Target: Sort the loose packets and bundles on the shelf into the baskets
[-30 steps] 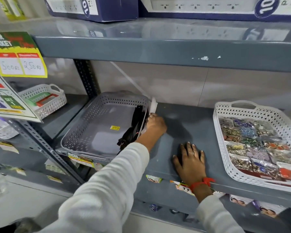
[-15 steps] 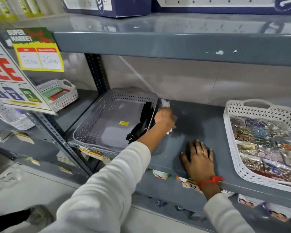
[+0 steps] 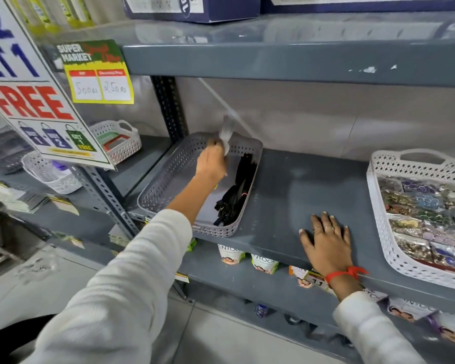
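The left hand (image 3: 212,161) pinches a small clear packet (image 3: 226,134) by its lower edge above the grey basket (image 3: 168,179), the packet looking light, limp and slippery, while the right hand (image 3: 327,241) lies flat and empty on the shelf (image 3: 286,195).

bright, even light; edges warped

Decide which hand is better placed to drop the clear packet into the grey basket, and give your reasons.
The left hand. It already grips the clear packet over the grey basket, while the right hand lies flat and empty on the shelf.
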Tool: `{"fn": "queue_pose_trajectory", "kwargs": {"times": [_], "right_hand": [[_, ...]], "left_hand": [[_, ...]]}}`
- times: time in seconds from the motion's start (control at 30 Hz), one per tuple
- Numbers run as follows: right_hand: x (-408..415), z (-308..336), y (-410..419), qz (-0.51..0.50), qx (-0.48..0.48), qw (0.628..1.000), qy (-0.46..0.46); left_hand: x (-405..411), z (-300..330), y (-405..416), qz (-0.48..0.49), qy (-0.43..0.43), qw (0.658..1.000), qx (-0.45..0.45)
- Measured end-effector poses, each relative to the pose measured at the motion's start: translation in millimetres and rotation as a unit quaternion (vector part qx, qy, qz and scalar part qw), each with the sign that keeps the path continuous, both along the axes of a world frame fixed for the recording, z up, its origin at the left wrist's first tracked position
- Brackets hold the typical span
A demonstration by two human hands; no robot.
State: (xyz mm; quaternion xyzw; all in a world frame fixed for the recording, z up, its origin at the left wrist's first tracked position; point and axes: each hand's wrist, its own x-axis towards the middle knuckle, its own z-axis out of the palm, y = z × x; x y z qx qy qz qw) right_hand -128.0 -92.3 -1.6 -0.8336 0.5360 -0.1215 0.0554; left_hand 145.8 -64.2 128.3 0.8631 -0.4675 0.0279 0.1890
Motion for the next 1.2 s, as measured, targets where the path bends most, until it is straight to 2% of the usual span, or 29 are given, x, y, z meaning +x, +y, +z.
{"fn": "queue_pose_trajectory", "kwargs": {"times": [0.13, 0.27, 0.33, 0.43, 0.57, 0.7, 0.9, 1.03, 1.2], "right_hand": [[-1, 0, 1, 0.001, 0.008, 1.0, 0.002], [-1, 1, 2, 0.001, 0.013, 1.0, 0.001], [0, 1, 1, 0.0, 0.013, 1.0, 0.003], [0, 1, 1, -0.002, 0.014, 1.0, 0.005], [-1, 0, 1, 0.001, 0.014, 1.0, 0.01], [0, 1, 1, 0.0, 0.011, 1.0, 0.007], [-2, 6, 2, 0.002, 0.031, 0.999, 0.02], [-3, 10, 6, 0.007, 0.046, 0.999, 0.02], [-10, 23, 17, 0.014, 0.038, 0.999, -0.014]], "left_hand": [[9, -33, 10, 0.0, 0.004, 0.996, 0.093], [8, -55, 12, -0.058, 0.011, 0.98, 0.191], [11, -59, 11, -0.06, 0.011, 0.978, 0.201], [17, -62, 10, -0.063, 0.033, 0.979, 0.191], [18, -61, 10, -0.066, 0.11, 0.977, 0.172], [17, -56, 9, -0.059, 0.136, 0.973, 0.177], [-2, -48, 12, -0.024, 0.092, 0.987, 0.132], [-33, -38, 18, -0.025, 0.072, 0.995, 0.063], [-75, -23, 33, -0.089, 0.055, 0.992, -0.077]]}}
